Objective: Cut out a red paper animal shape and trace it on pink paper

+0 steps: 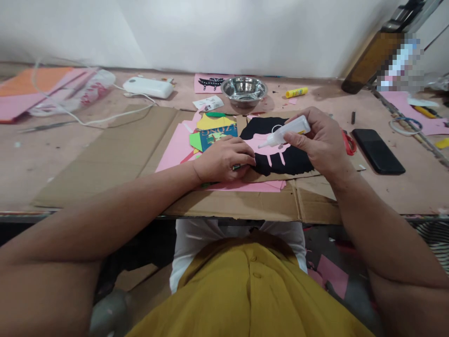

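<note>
My right hand (321, 138) is closed around a white squeeze glue bottle (293, 129), tilted so its thin nozzle points down and left. The nozzle tip is over a pink paper cutout (261, 142) with narrow leg-like strips. That cutout lies on a black paper shape (298, 159) with a wavy edge. My left hand (226, 159) rests at the left edge of the pink cutout, fingers curled. A small dark object (237, 166) shows beneath those fingers; its kind is not clear. Beside this hand is a dark blue printed piece (209, 139) with yellow and green paper around it.
Cardboard (105, 154) covers the table under pink sheets (171, 150). Behind are a steel bowl (244, 91), a yellow glue stick (296, 92), a patterned black cutout (211, 83) and a white power bank (148, 87) with its cable. Right are red-handled scissors (350, 143) and a black phone (379, 150).
</note>
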### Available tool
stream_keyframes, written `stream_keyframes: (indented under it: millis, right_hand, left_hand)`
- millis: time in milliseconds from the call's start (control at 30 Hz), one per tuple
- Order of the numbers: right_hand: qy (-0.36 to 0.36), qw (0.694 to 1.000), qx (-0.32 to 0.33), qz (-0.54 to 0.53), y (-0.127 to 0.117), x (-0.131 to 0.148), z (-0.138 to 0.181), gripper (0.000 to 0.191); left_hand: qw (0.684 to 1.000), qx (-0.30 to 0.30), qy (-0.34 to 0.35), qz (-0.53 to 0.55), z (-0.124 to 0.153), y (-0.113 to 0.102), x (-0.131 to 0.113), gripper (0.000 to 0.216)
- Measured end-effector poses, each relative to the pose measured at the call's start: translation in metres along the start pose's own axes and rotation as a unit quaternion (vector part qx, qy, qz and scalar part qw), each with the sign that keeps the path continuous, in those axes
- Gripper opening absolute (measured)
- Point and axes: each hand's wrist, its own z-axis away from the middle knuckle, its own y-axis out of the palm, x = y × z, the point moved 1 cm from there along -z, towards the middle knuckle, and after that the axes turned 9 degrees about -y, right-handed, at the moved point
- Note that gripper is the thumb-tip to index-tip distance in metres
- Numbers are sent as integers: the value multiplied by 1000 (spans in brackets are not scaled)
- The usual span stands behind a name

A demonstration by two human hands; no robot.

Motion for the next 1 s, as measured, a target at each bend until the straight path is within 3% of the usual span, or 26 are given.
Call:
stream_keyframes:
  millis: [300,700,833,1000]
  right_hand:
    - [28,987,-51,-151,-8,-5,-4,35]
    - [24,984,-75,-161,-25,-17,-10,40]
    - [21,982,-91,-164,-24,-15,-11,39]
    - [38,977,-113,-179,-24,-12,-10,40]
  left_hand:
    - [999,-1,34,-29,-1,-2,1,16]
    - [1000,13,-9,10,-2,-11,-1,20]
    - [999,-23,-26,32,-6,-18,-12,18]
    - [999,46,-21,17,-12,-16,-37,31]
